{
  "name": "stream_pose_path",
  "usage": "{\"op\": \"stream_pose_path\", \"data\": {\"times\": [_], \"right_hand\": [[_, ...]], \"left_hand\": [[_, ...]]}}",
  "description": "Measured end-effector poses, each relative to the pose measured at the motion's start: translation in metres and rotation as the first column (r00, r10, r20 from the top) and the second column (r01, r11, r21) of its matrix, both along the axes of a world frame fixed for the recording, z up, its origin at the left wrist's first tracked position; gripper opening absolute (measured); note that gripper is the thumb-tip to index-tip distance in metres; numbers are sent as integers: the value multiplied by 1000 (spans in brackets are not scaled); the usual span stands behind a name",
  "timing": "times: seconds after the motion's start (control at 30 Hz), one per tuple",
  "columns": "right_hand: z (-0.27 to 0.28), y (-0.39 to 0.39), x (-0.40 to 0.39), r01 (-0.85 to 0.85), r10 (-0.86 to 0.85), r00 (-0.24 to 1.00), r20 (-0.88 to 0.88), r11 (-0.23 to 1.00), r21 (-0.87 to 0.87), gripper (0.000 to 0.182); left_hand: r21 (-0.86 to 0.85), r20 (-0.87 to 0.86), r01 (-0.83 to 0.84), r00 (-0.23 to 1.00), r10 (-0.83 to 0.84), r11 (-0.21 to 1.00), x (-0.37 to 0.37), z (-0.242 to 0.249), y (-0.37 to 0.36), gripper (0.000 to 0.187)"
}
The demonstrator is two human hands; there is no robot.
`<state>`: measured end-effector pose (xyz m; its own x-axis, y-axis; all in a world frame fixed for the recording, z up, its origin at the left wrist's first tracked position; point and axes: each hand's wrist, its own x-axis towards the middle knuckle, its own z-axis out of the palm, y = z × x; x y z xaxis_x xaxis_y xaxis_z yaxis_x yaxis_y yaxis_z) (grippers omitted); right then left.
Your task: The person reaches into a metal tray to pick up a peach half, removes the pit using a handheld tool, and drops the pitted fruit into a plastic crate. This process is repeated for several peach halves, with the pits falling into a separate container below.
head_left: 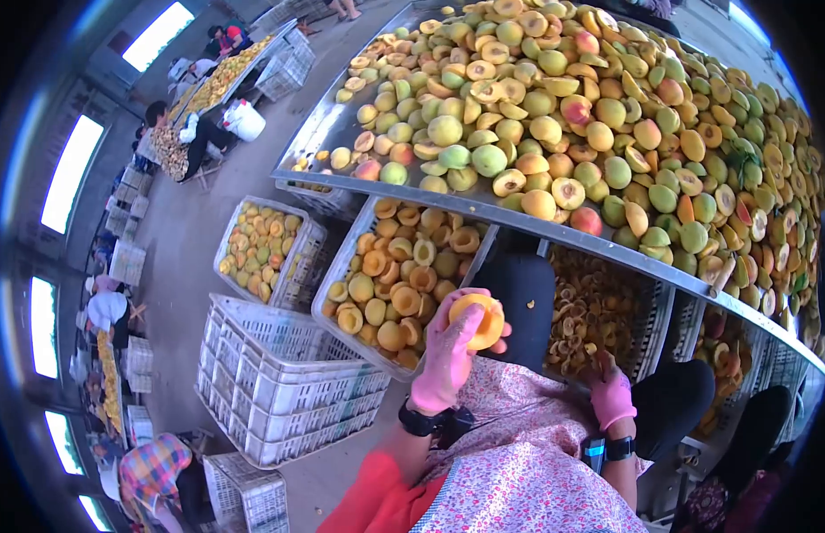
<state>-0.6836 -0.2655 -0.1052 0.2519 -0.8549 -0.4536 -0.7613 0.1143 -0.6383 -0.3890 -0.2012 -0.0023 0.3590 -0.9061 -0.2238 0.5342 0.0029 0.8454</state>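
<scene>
In my pink-gloved left hand (444, 355) is a pitted apricot half (480, 322), with the thumb pressed on it. It is held near the corner of a crate (343, 255) full of apricot halves (402, 266). My right hand (610, 398), also in a pink glove, hangs low over a container of brownish scraps (590, 302). Its fingers are bent together around something small and dark that I cannot make out. A metal table (328, 133) slopes up in front of me, heaped with whole and cut apricots (537, 133).
Stacked white crates (288, 382) stand to my left, beside another crate of fruit (260, 244). My knee (519, 302) sits between the crate of halves and the scraps. More fruit (725, 355) lies under the table at right. Other people (155, 471) work along the left side.
</scene>
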Motion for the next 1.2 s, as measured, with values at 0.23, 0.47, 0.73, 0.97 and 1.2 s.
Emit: {"op": "stream_pose_path", "data": {"times": [0.23,0.47,0.73,0.97,1.2], "right_hand": [[-17,9,-6,-168,170,986,-1,976,-137,54],[-7,11,7,-110,99,990,-100,988,-109,50],[7,16,16,-120,114,982,-154,992,-33,51],[28,15,30,-98,89,987,-137,993,-59,55],[35,7,31,94,-73,995,73,936,-340,65]], "left_hand": [[271,962,-715,185,-199,645,114,-98,107,35],[220,974,-743,208,-93,632,114,-133,120,43],[401,904,-682,189,-383,612,106,-128,118,36],[631,764,-383,159,-625,674,129,-155,120,27],[565,696,-466,-173,-697,681,123,-172,110,15]]}}
